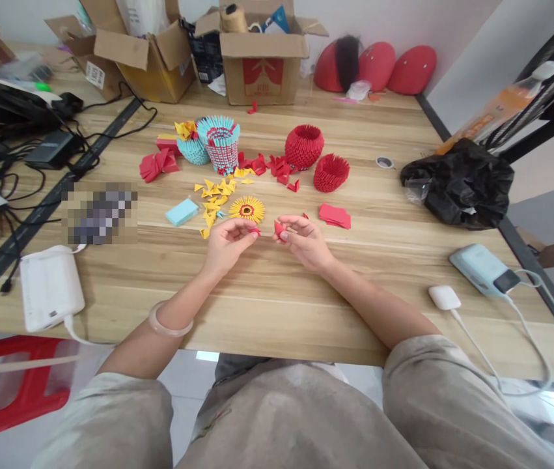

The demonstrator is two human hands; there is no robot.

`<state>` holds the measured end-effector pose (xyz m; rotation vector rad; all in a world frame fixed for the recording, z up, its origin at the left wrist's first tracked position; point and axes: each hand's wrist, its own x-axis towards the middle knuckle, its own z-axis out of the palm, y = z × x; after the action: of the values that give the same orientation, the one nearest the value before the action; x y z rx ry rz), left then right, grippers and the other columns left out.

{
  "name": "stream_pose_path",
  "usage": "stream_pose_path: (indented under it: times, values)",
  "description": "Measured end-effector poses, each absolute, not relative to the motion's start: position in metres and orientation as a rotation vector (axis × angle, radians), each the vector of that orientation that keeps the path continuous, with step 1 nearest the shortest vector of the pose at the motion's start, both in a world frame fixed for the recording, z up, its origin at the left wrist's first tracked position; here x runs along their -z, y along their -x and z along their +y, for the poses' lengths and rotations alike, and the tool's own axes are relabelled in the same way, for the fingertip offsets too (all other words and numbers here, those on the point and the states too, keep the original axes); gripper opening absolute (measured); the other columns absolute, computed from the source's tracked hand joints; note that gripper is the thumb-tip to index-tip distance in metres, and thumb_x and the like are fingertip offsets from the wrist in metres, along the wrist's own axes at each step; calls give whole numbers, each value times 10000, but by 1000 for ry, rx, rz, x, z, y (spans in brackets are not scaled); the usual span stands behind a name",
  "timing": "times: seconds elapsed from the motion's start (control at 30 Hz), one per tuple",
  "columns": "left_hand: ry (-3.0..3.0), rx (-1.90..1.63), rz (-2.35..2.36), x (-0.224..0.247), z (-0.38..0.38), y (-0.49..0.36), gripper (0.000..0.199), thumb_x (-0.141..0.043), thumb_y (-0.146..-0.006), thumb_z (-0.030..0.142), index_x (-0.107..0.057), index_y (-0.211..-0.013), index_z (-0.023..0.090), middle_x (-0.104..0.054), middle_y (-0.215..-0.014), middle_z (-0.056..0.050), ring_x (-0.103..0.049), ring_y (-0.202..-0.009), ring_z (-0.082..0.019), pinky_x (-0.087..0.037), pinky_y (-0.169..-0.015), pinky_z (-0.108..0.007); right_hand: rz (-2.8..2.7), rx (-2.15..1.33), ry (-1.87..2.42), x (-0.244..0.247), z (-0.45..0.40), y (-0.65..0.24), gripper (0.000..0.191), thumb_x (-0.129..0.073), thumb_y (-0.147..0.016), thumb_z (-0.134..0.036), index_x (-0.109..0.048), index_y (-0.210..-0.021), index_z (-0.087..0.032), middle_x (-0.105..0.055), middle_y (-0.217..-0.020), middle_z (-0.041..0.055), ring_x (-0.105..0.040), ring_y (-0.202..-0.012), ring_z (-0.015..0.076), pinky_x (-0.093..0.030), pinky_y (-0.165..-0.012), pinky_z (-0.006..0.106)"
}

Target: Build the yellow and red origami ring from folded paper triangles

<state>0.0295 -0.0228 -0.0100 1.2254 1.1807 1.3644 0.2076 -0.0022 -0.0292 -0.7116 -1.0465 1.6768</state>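
My left hand (230,242) pinches a small red paper piece (255,231) between thumb and fingers. Across a narrow gap, my right hand (303,241) holds a folded red paper piece (279,229) at its fingertips. Just beyond my left hand lies a yellow round paper piece (247,210) with a dark centre. Yellow folded pieces (215,195) are scattered to its left, near a light blue paper stack (181,212). A red paper stack (335,215) lies to the right. Farther back stand a blue-and-red paper vase (221,146) and two red paper bowls (304,147) (331,173).
Open cardboard boxes (264,71) line the back. Cables and a white power bank (51,288) are at the left. On the right are a black plastic bag (457,185), an orange bottle (501,107), a light blue device (484,268) and a white charger (444,298).
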Motion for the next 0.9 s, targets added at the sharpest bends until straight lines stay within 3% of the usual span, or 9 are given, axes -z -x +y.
stream_pose_path:
  times: [0.23, 0.53, 0.67, 0.9]
  values:
    - [-1240, -1334, 1113, 10, -25, -32, 175, -743, -624, 257, -660, -743, 160, -656, -766, -21, -661, -739, -180, -521, -730, -330, -1139, -1578, 710, 32, -5, -206, 222, -782, -620, -327, -691, -788, -214, -690, -815, 4, -623, -688, 107, -520, -688, 283]
    - [-1326, -1329, 1161, 11, -26, -30, 232, -760, -622, 243, -645, -807, 164, -680, -761, -25, -650, -731, -152, -521, -722, -285, -1290, -1367, 789, 37, -5, -208, 210, -766, -645, -338, -700, -798, -211, -694, -909, 40, -634, -860, 151, -524, -808, 321]
    - [-1376, -1316, 1203, 14, -27, -30, 265, -784, -601, 265, -680, -819, 157, -711, -813, -60, -662, -752, -172, -531, -746, -302, -1323, -1333, 757, 33, -8, -208, 192, -752, -666, -326, -688, -804, -209, -695, -885, 36, -643, -845, 148, -519, -833, 331]
    - [-1598, -1310, 1247, 12, -27, -30, 142, -762, -629, 294, -736, -733, 200, -711, -788, -54, -641, -757, -178, -527, -744, -311, -1371, -1297, 789, 28, -11, -207, 263, -739, -668, -402, -621, -780, -196, -668, -833, 41, -631, -814, 150, -518, -813, 335]
